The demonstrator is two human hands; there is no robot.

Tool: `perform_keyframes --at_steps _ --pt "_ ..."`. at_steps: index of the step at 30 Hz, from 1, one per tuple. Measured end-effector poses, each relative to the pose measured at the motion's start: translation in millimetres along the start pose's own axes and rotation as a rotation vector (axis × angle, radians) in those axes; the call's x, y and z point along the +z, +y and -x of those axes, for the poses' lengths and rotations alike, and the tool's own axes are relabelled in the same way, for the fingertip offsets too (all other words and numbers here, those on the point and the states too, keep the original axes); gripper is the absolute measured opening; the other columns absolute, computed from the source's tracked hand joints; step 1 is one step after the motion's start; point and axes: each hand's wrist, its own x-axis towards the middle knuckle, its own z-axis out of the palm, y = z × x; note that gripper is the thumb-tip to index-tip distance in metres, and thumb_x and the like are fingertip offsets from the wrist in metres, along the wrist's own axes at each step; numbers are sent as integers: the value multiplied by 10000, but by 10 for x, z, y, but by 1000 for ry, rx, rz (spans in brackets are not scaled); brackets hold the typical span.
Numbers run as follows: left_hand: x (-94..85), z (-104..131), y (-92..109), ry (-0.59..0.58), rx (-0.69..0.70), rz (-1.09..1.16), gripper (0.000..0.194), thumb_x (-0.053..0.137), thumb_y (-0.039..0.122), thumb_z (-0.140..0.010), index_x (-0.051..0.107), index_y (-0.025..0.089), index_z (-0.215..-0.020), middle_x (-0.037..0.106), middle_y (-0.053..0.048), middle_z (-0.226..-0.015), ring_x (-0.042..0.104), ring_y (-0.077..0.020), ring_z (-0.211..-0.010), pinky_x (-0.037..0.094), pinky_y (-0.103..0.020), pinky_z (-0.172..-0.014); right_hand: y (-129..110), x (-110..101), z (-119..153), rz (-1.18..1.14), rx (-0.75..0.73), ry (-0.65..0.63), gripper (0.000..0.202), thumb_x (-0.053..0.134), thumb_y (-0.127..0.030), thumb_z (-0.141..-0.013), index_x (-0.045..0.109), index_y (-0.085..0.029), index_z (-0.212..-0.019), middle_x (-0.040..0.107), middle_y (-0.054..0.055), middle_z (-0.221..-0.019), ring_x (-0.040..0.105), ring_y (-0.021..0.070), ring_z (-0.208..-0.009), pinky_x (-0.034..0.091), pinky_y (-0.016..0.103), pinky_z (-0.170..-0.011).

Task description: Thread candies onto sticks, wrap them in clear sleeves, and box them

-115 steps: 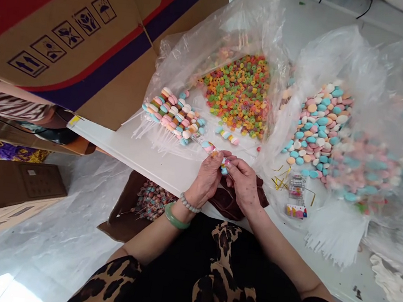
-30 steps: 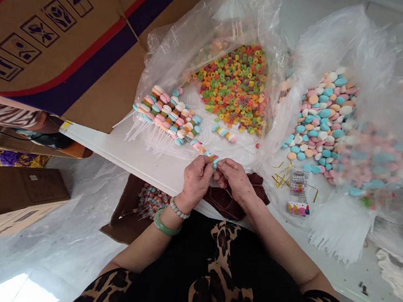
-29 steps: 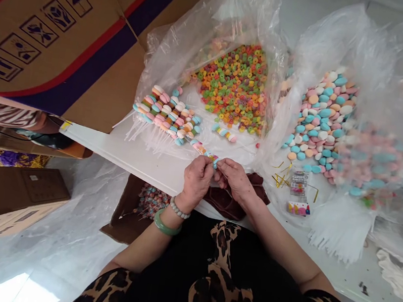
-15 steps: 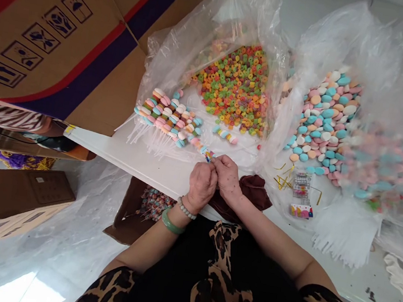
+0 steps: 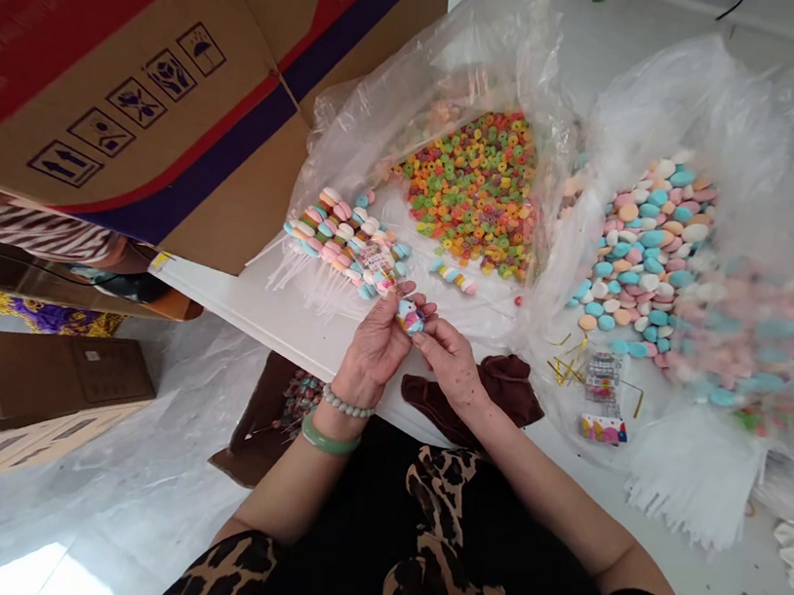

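A small candy wrapper (image 5: 409,317) with a colourful print is between my hands above the table's front edge. My left hand (image 5: 377,342) has its fingers curled round it from the left. With its thumb and fingertips, my right hand (image 5: 453,364) pinches the wrapper's lower end. How much candy is inside is hidden by the fingers. Just beyond lie rows of candy skewers (image 5: 346,236) with white sticks, and a single short candy string (image 5: 453,276). A dark brown cloth (image 5: 502,391) lies under and beside my right wrist.
Clear bags hold ring gummies (image 5: 482,191) and pastel oval candies (image 5: 652,245). Printed wrappers (image 5: 606,396), gold ties (image 5: 566,363) and white sticks (image 5: 693,477) lie at right. A large carton (image 5: 229,175) stands left; an open box (image 5: 262,416) holding candies sits below the table edge.
My hands have moved slightly apart, and the left has turned to show more of its palm and fingers. More of the printed wrapper now shows. The whole view has shifted a little.
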Motion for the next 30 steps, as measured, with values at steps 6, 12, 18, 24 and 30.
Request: perform_keyframes --at_steps 6,12,18,24,30 --pt "128 127 -97 9 24 -10 417 651 551 -808 579 210 -1038 662 -59 -906 673 -193 -884 545 -303 -709 -40 -48 46 5 177 38 360 615 -505 -783 513 -215 -593 459 -59 -457 362 94 -421 278 251 -439" --pt "254 202 -267 29 103 -28 429 640 546 -814 571 202 -1059 675 -67 -979 664 -198 -955 535 -323 -789 64 77 -34 -139 204 278 353 695 -493 -692 500 -223 -575 393 -70 -406 336 97 -403 251 256 -410" --pt "209 110 -299 57 72 -12 427 675 549 -783 594 172 -967 676 -67 -910 667 -199 -898 523 -345 -820 19 -14 70 -215 146 158 265 635 -447 -756 553 -212 -663 466 -58 -507 343 86 -435 261 243 -421" --pt "116 60 -170 50 63 193 345 732 452 -775 618 172 -941 650 -25 -827 653 -160 -815 498 -350 -869 22 -111 182 -84 186 126 145 630 -332 -724 596 -199 -678 456 -60 -532 361 84 -484 242 228 -445" --pt "194 75 -286 157 90 204 300 730 434 -771 650 156 -847 652 -28 -823 610 -121 -768 480 -259 -770 -53 106 -40 -264 180 199 151 634 -337 -649 566 -204 -628 418 -68 -501 328 83 -476 218 232 -459"
